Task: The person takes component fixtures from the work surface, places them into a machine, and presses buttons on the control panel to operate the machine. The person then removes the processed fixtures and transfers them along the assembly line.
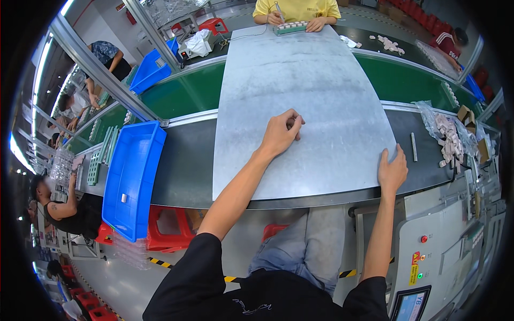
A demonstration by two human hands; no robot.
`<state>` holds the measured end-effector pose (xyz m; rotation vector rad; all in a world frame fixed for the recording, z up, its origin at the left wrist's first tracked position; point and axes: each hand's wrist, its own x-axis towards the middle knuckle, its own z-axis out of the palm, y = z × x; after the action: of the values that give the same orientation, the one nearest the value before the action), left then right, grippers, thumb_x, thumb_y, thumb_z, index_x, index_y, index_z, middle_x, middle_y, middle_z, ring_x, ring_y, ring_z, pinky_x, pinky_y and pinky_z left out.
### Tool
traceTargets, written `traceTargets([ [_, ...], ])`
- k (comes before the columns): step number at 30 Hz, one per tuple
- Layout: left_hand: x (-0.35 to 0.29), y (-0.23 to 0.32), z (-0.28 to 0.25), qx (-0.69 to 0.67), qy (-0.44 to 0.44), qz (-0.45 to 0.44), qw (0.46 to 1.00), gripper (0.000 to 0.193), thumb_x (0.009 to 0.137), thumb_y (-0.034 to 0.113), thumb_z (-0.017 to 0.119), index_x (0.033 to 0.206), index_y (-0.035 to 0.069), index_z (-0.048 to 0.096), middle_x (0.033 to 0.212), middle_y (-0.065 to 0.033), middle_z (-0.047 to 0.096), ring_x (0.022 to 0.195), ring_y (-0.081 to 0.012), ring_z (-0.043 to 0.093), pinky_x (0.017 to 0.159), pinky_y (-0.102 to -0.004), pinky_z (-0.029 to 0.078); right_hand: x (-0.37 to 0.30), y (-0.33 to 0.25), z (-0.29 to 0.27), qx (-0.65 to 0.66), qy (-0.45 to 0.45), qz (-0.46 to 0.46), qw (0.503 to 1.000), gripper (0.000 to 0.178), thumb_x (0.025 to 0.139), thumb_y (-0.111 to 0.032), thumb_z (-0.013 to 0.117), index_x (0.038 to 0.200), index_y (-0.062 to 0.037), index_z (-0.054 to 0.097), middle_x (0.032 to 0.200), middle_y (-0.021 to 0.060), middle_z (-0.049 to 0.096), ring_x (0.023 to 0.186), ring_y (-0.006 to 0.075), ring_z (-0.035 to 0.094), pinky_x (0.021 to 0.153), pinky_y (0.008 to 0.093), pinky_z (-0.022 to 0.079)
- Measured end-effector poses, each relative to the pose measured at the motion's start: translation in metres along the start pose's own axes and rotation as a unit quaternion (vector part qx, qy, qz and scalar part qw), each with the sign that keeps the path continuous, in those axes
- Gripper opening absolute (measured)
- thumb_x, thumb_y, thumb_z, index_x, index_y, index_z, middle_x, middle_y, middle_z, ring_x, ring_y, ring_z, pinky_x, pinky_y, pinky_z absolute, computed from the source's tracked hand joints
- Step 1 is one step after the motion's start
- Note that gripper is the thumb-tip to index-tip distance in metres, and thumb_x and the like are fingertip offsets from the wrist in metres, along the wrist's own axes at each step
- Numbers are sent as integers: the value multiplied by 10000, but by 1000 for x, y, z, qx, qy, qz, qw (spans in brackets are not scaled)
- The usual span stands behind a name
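Note:
A large pale grey sheet (300, 166) spans my dark bench and the green conveyor, reaching the bench opposite. Over its middle, my left hand (282, 131) is closed, with fingers curled toward the thumb; whether anything is inside is hidden. My right hand (392, 170) rests at the sheet's right edge near the bench front. Its fingers are stretched out and the thumb stands apart, with nothing seen in it. A thin pale bar (414, 147) lies on the bench just beyond that hand.
A blue bin (131, 179) with one small white piece stands left. Small pale parts (451, 140) and plastic bags lie right, above a machine panel (428, 241). Across the green conveyor (184, 91), a person in yellow (297, 7) handles a green tray (290, 28). Red stools (170, 231) stand below.

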<state>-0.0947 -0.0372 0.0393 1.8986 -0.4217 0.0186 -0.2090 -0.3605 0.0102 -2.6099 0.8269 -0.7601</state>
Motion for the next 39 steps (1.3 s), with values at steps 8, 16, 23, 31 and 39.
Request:
traceTargets([
  [8,1,1,2,-5,-1,1,1000,222,1012,168,557,926,-21,636,666,-86,660,593,-143,647,582,-297,465,2,5,2,2,5,3,1000,552,963,-402,592,1392,-55,572,1341,158,630,1220,372,591,1047,459,431],
  [16,-1,5,0,-3,-1,-2,1000,200,999,151,556,927,-17,636,663,-81,656,597,-139,647,581,-293,460,0,0,1,2,-3,5,1000,571,960,-396,584,1403,-35,562,1345,170,627,1229,353,588,1050,464,425],
  [23,-1,6,0,1,-4,-3,1000,214,1009,164,554,929,-16,636,655,-74,649,589,-135,638,576,-293,451,0,2,2,2,-3,3,1000,572,960,-394,587,1406,-36,560,1346,169,627,1226,355,589,1049,462,426],
  [31,-1,5,0,3,-5,-6,1000,212,1010,163,554,932,-15,638,662,-77,654,588,-139,639,577,-293,458,1,1,2,3,3,1,1000,562,958,-391,590,1391,-32,569,1326,172,635,1213,360,594,1038,464,431],
  [39,-1,6,0,-2,1,0,1000,214,1011,161,556,927,-18,637,667,-80,655,588,-141,644,578,-294,469,1,3,2,3,2,-1,1000,565,958,-391,587,1392,-30,570,1333,173,633,1214,362,594,1036,464,432],
])
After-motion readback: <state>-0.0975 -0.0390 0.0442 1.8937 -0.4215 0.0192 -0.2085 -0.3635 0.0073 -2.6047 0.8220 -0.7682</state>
